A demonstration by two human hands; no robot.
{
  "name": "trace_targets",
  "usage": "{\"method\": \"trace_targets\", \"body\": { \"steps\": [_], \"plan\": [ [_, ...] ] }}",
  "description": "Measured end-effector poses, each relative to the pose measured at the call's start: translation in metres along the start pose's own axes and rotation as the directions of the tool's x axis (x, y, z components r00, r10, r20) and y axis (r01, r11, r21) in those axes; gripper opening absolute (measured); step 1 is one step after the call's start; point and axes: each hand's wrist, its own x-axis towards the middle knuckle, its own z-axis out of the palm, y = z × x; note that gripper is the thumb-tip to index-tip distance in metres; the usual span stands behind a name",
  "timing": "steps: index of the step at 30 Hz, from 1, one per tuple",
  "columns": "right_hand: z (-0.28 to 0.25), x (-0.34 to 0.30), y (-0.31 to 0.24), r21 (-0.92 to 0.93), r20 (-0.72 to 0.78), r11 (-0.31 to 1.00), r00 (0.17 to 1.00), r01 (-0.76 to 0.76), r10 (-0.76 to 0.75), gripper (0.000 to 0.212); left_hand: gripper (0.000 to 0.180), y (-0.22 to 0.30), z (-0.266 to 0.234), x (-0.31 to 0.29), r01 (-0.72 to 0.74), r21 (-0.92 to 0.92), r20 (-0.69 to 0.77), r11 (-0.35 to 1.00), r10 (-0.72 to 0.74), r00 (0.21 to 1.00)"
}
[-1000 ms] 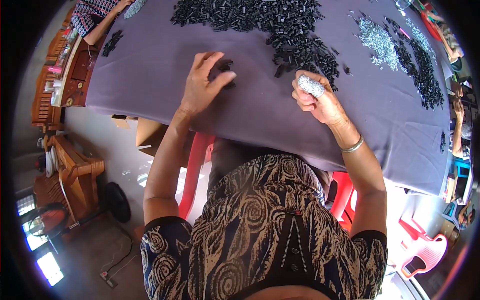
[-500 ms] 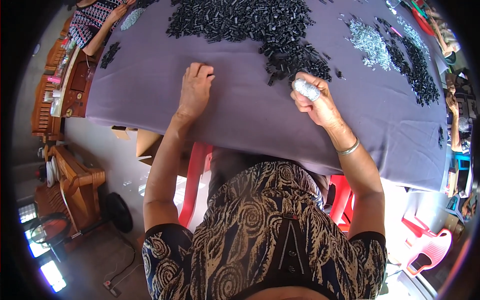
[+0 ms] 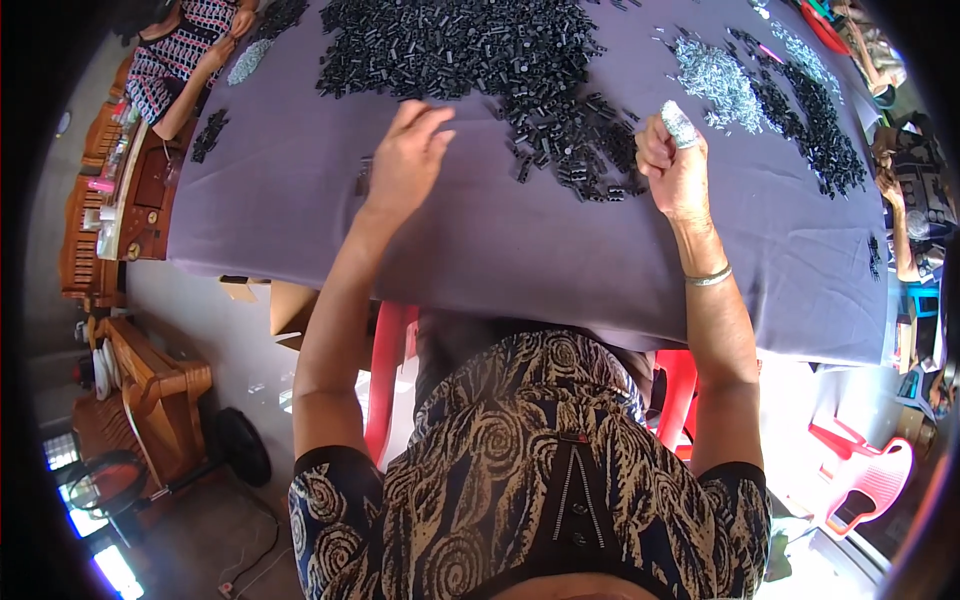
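Note:
My left hand (image 3: 403,165) is over the purple-grey tablecloth (image 3: 270,190), just short of the large heap of small black cylindrical parts (image 3: 450,50). Its fingers are bent but apart, with nothing visible between them. Beside that hand's outer edge lies a small dark piece (image 3: 364,178), slightly blurred. My right hand (image 3: 672,170) is closed, at the right end of a looser spread of black parts (image 3: 575,150). A silvery-white wrapping (image 3: 678,125) covers its thumb. Whatever the curled fingers hold is hidden.
Small silvery pieces (image 3: 715,85) form a pile at the right, with more black parts (image 3: 825,135) beyond. A person (image 3: 175,70) sits at the far left corner; another person's arm (image 3: 905,235) shows at the right edge. A red plastic chair (image 3: 870,480) stands behind at right.
My right hand has moved right and away from the black parts, staying closed. My left hand has moved slightly forward and its fingers have spread. A small dark piece now shows beside it.

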Motion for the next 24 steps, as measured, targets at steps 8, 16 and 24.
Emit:
{"method": "trace_targets", "body": {
  "steps": [8, 16, 24],
  "plan": [
    [-0.004, 0.002, 0.004, -0.055, 0.008, 0.998, 1.0, -0.026, 0.026, 0.024, 0.024, 0.013, 0.058, 0.031, 0.11, -0.174, 0.145, 0.979, -0.085, 0.986],
    [-0.018, 0.01, -0.017, -0.117, -0.132, 0.987, 0.984, 0.107, -0.122, 0.022, 0.018, 0.037, 0.042, 0.01, 0.218, -0.421, 0.276, 0.88, -0.104, 0.955],
    [-0.064, 0.018, -0.056, -0.56, -0.392, 0.827, 0.898, -0.059, -0.201, 0.006, 0.012, 0.044, 0.044, 0.014, 0.152, -0.476, 0.176, 0.867, -0.076, 0.982]
  ]
}}
